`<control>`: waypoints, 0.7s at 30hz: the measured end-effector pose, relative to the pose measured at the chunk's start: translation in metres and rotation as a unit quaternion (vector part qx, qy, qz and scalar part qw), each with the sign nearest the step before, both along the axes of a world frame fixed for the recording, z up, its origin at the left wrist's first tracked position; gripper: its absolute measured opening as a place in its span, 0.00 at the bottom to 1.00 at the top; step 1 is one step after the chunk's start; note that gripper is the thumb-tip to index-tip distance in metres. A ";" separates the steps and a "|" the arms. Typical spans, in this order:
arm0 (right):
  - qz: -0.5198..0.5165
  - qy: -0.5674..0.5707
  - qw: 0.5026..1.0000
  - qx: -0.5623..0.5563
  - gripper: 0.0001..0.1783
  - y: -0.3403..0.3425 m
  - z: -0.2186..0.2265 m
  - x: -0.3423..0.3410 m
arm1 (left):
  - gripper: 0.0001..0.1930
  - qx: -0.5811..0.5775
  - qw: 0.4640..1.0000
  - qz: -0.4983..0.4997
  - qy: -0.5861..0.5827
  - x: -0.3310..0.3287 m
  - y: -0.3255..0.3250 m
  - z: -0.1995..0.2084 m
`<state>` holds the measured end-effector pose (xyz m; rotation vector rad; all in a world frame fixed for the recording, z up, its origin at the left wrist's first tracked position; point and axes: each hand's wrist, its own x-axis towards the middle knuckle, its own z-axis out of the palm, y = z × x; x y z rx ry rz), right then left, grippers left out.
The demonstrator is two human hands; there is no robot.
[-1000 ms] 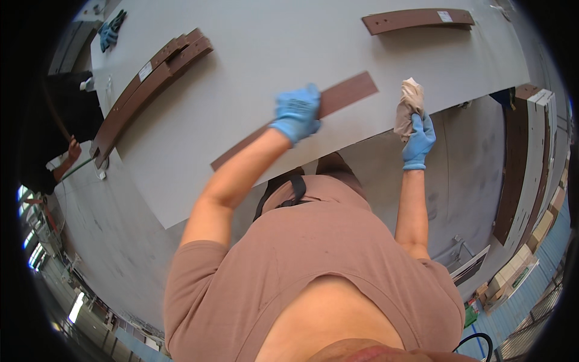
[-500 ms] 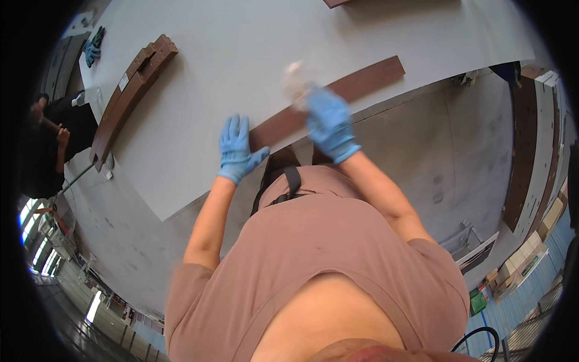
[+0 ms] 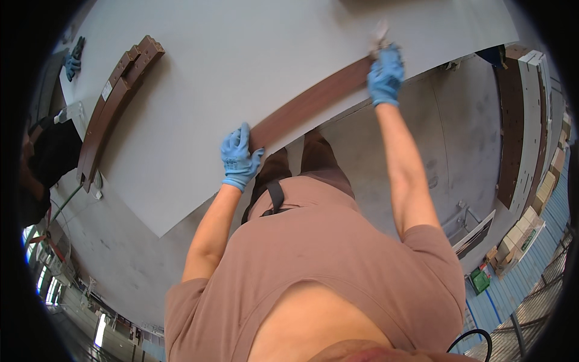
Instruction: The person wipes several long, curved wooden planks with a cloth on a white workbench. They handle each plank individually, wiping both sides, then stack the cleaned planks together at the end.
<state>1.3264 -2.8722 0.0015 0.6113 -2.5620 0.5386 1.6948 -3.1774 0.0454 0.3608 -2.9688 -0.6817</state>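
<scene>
There is one left hand (image 3: pixel 239 160), one right hand (image 3: pixel 386 75), one cloth (image 3: pixel 380 39), one touched board (image 3: pixel 310 102), one tabletop (image 3: pixel 241 60).

My gloved left hand (image 3: pixel 237 160) sits near ten o'clock, fingers (image 3: pixel 243 134) pointing toward twelve, thumb (image 3: pixel 258 155) spread toward one; the left forearm (image 3: pixel 211 232) leans toward one o'clock. My right hand (image 3: pixel 386 75), farther out between one and two, is curled closed, its forearm (image 3: pixel 400 142) tilted toward eleven-thirty.
</scene>
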 end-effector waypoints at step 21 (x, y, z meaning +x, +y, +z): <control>-0.039 -0.019 0.999 0.017 0.30 -0.022 0.005 0.064 | 0.26 -0.015 0.995 -0.097 -0.010 -0.110 -0.001 0.078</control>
